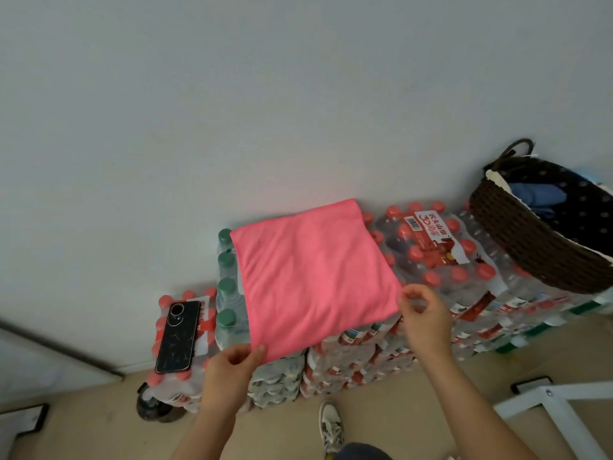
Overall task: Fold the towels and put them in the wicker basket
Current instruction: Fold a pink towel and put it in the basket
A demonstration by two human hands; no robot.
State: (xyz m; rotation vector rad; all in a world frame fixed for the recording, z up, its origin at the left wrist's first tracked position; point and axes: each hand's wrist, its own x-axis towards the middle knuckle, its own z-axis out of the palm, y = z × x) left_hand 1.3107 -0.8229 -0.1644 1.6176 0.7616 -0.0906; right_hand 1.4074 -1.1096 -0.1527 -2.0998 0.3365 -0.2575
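A pink towel point(311, 277) lies spread flat on stacked packs of water bottles point(428, 257) against the wall. My left hand point(232, 370) pinches the towel's near left corner between thumb and fingers. My right hand point(423, 313) pinches the near right corner. The dark brown wicker basket point(530, 247) stands tilted on the bottle packs at the far right, with a dotted dark lining and a blue cloth point(537, 197) inside it.
A black phone point(177, 336) lies on a lower bottle pack at the left. Green-capped bottles point(227, 287) line the towel's left edge. A white metal frame point(564, 416) stands on the floor at the right, and my shoe point(331, 426) is below.
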